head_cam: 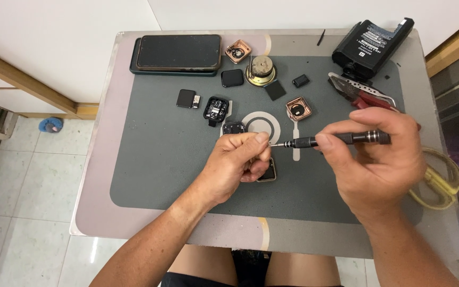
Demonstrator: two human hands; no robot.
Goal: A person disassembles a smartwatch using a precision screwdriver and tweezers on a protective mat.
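My left hand (237, 162) has its grip clenched on a small watch case (267, 172) just above the bench (150, 159). My right hand (378, 154) pinches the black precision screwdriver (330, 140), tip at my left thumb. I judge I'm seating the tip on a screw; next comes a steady, gentle turn.

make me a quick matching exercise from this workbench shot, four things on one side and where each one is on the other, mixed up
Things:
1. screwdriver
2. small watch case
3. stacked phones
4. black battery pack

Places:
A. far right corner of the mat
B. far left corner of the mat
C. pinched in the right hand
D. gripped in the left hand

Pairs: 1-C, 2-D, 3-B, 4-A
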